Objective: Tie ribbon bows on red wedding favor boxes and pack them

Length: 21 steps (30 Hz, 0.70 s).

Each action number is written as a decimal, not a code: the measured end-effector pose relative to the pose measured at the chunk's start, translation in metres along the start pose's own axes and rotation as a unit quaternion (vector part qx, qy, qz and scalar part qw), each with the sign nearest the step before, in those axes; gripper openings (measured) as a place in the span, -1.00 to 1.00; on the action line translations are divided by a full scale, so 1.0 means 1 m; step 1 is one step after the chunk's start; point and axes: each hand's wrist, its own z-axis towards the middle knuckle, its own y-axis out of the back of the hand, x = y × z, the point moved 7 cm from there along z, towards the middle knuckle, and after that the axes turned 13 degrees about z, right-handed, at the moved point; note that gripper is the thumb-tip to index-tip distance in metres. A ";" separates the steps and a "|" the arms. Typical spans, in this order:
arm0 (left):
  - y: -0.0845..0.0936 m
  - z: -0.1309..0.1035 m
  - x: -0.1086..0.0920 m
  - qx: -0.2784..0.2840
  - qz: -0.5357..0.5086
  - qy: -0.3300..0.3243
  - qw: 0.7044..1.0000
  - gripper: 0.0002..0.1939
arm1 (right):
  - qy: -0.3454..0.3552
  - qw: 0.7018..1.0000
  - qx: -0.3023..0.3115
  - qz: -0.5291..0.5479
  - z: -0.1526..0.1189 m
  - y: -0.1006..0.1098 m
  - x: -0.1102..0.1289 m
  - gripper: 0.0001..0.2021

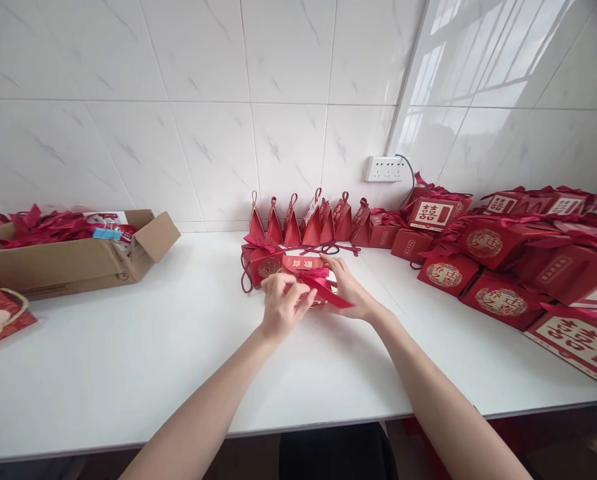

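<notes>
A small red gift box (pixel 302 262) with gold characters on its top flap stands on the table between my two hands. A red ribbon (pixel 323 285) is tied in a bow across it, one tail hanging toward the lower right. My left hand (pixel 284 303) is closed at the front left of the bow, its fingertips pinching the ribbon. My right hand (pixel 351 290) wraps the box's right side, fingers at the back edge; its thumb is partly hidden by the ribbon. Another red box (pixel 262 262) with a bow stands just behind my left hand.
Pointed red boxes with loops (pixel 312 227) line the wall. Finished-looking red boxes (pixel 498 293) are stacked at the right. A cardboard carton (pixel 78 267) of red ribbons and a red bag (pixel 1 317) sit left. A power strip (pixel 384 169) is on the wall.
</notes>
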 end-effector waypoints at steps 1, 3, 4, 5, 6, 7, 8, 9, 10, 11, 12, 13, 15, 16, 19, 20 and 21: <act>-0.001 -0.001 -0.006 0.009 -0.001 -0.028 1.000 -0.78 | 0.023 1.000 -0.006 0.003 0.000 -0.001 0.004 -0.09; 0.000 -0.002 -0.014 0.021 -0.007 -0.072 0.997 -0.78 | 0.044 0.999 -0.018 -0.006 0.000 -0.002 0.008 -0.12; 0.000 -0.002 -0.016 0.024 -0.012 -0.083 0.996 -0.78 | 0.047 0.998 -0.028 -0.015 0.000 -0.001 0.009 -0.14; 0.001 -0.001 -0.017 0.024 -0.021 -0.085 0.996 -0.78 | 0.047 0.998 -0.038 -0.024 0.000 0.000 0.009 -0.15; 0.002 0.000 -0.015 0.021 -0.033 -0.074 0.996 -0.78 | 0.049 0.997 -0.049 -0.033 -0.001 0.001 0.009 -0.17; 0.003 0.002 -0.009 0.014 -0.047 -0.047 0.998 -0.78 | 0.053 0.996 -0.060 -0.041 -0.002 0.003 0.009 -0.18; 0.004 0.004 -0.001 0.001 -0.062 -0.003 0.998 -0.77 | 0.057 0.995 -0.069 -0.048 -0.002 0.004 0.010 -0.18; 0.004 0.005 0.011 -0.014 -0.073 0.055 0.996 -0.77 | 0.060 0.994 -0.074 -0.053 -0.001 0.005 0.010 -0.17; 0.003 0.005 0.024 -0.026 -0.078 0.117 0.990 -0.77 | 0.063 0.994 -0.075 -0.055 -0.001 0.006 0.010 -0.16; 0.002 0.004 0.037 -0.031 -0.078 0.173 0.981 -0.77 | 0.063 0.994 -0.072 -0.055 0.000 0.006 0.011 -0.15; -0.001 0.003 0.049 -0.026 -0.075 0.215 0.973 -0.76 | 0.060 0.994 -0.067 -0.054 0.002 0.005 0.012 -0.15; -0.005 0.002 0.058 -0.012 -0.073 0.242 0.968 -0.76 | 0.056 0.995 -0.062 -0.052 0.002 0.005 0.014 -0.14; -0.011 0.001 0.070 0.027 -0.076 0.256 0.963 -0.75 | 0.049 0.995 -0.059 -0.061 -0.001 0.008 0.022 -0.12; -0.013 0.000 0.074 0.043 -0.083 0.255 0.962 -0.75 | 0.046 0.994 -0.065 -0.074 -0.006 0.011 0.029 -0.10; -0.017 0.000 0.075 0.096 -0.112 0.258 0.955 -0.73 | 0.027 0.984 -0.117 -0.136 -0.041 0.032 0.054 -0.06; -0.022 -0.001 0.073 0.136 -0.105 0.256 0.951 -0.70 | 0.014 0.978 -0.138 -0.159 -0.060 0.041 0.063 -0.05; -0.029 -0.002 0.069 0.182 -0.101 0.244 0.947 -0.68 | -0.001 0.970 -0.158 -0.184 -0.082 0.051 0.073 -0.05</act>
